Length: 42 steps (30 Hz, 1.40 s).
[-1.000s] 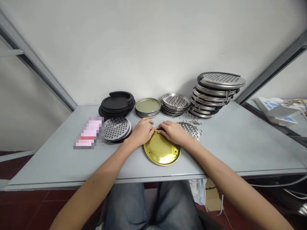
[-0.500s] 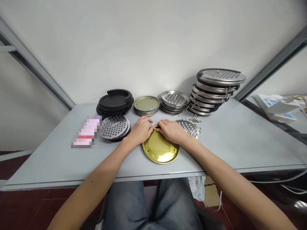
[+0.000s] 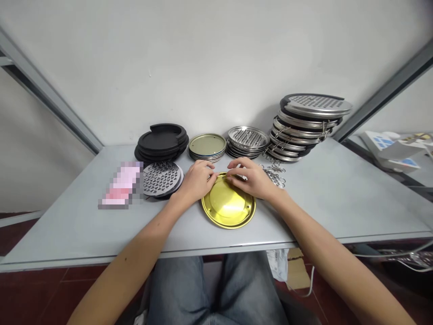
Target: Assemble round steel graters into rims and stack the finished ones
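Observation:
A shiny gold round metal lid (image 3: 227,210) with small holes near its rim lies in front of me by the table's near edge. My left hand (image 3: 200,179) is closed at its far left rim, thumb on the edge and fingers bent. Over the far right rim, my right hand (image 3: 249,178) has its fingers spread, fingertips close to the rim and my left thumb. Whether a small part lies between the fingertips I cannot make out. Beside my right hand are loose metal rings (image 3: 276,174), and a perforated grater disc is mostly hidden there.
Along the wall stand black round holders (image 3: 160,139), a stack of gold lids (image 3: 207,145), a stack of grater discs (image 3: 248,137) and a tall leaning stack of assembled graters (image 3: 309,119). Another grater disc (image 3: 161,178) lies left of my left hand, near a blurred pink item (image 3: 122,183).
My right hand has lifted slightly and its fingers have spread, uncovering more of the gold lid. My left hand stays at the rim. The view has shifted a little.

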Each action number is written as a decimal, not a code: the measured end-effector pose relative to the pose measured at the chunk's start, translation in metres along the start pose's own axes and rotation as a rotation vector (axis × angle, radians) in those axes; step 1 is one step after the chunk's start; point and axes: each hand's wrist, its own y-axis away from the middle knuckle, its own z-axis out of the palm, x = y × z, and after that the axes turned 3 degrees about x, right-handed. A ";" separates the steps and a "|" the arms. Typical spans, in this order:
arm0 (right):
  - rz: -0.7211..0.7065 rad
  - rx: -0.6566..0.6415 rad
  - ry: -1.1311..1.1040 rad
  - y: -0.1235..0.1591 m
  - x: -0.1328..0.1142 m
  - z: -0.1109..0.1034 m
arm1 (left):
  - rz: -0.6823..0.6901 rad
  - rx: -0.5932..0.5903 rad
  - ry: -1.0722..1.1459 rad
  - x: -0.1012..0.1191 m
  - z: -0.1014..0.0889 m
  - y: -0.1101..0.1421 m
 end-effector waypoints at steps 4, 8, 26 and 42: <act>-0.058 -0.056 0.130 -0.001 -0.003 0.005 | -0.008 0.016 -0.005 0.002 -0.001 0.000; -0.143 -0.106 0.246 -0.004 -0.006 0.006 | -0.003 0.007 -0.030 0.002 0.001 0.001; -0.188 -0.343 0.493 -0.010 -0.018 0.017 | 0.043 -0.081 -0.041 -0.001 0.009 0.002; -0.119 -0.373 0.511 -0.010 -0.021 0.019 | 0.036 -0.085 -0.061 -0.001 0.010 0.003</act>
